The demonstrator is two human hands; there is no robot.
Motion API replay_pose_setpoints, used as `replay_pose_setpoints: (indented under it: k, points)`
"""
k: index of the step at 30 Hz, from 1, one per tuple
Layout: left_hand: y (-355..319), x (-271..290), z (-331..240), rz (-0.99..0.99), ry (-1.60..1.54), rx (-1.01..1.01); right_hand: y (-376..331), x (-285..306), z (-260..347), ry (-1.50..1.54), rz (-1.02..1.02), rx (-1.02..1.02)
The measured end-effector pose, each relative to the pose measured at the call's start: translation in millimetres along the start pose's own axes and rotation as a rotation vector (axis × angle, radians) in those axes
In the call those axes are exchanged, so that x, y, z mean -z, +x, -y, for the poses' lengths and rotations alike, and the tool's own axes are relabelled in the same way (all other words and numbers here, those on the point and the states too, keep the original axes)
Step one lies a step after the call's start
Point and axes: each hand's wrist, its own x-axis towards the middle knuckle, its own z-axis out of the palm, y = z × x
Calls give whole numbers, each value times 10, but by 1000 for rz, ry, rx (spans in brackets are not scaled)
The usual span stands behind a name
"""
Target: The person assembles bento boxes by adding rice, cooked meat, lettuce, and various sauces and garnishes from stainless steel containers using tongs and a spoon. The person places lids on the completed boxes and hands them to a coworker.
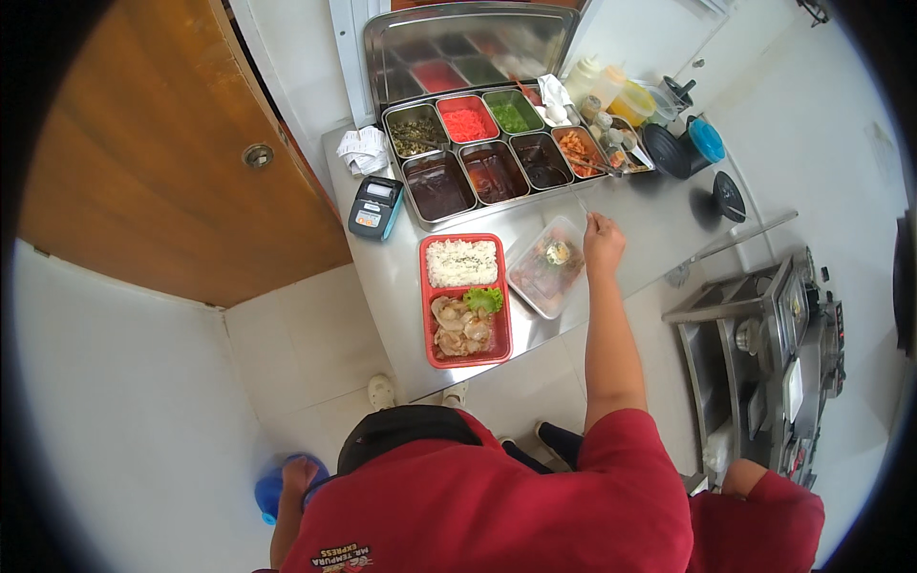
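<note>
- The right hand point(604, 244) is reaching out over the steel counter point(650, 224), its fingers pinched together on the near end of a thin metal utensil point(579, 202).
- The utensil is slanting up and away from the hand towards the set of steel pans point(478, 153). Its far end is too small to make out, so I cannot tell whether it is a spoon or tongs.
- The hand is hovering just above the far corner of a clear plastic box point(546, 265), which is sitting on the counter with dark food and a pale round piece inside.
- Just beside the box on its left, a red tray point(427, 315) is lying with rice at the far end, a lettuce leaf in the middle and pale meat at the near end.
- The left hand point(291, 475) is hanging low by the person's side, well apart from the counter, curled around a blue round thing point(270, 494). What that thing is stays unclear.
- The utensil is looking light, stiff and smooth, so it is probably turning easily in a loose pinch. A grip near the end of the handle seems to be giving reach, at some cost in steadiness.
- The box is looking thin and bendy, likely flexing if squeezed, so holding it at the rim or under the base would suit it.
- A small blue card machine point(374, 207) is lying left of the pans, and bottles point(611, 91) are standing to their right.
</note>
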Motion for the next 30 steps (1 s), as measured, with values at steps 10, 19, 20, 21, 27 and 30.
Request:
replay_pose_setpoints:
  k: [10, 19, 20, 21, 27, 30]
  points:
    - [43, -270, -367, -72, -966, 355, 152, -82, -24, 532, 8, -536]
    - [-54, 7, -849, 48, -1136, 464, 3, 40, 22, 111, -107, 98]
    - [-56, -24, -847, 3, -1222, 483, 2, 47, 30, 97, -86, 89]
    - [-50, -61, -832, -22, -1153, 419, 5, 49, 38, 93, -92, 111]
    - [-102, -102, -740, 49, -817, 172, -26, 32, 75, 54, -103, 213]
    - [-120, 38, -785, 149, -1532, 642, -81, 50, 102, 23, -104, 206]
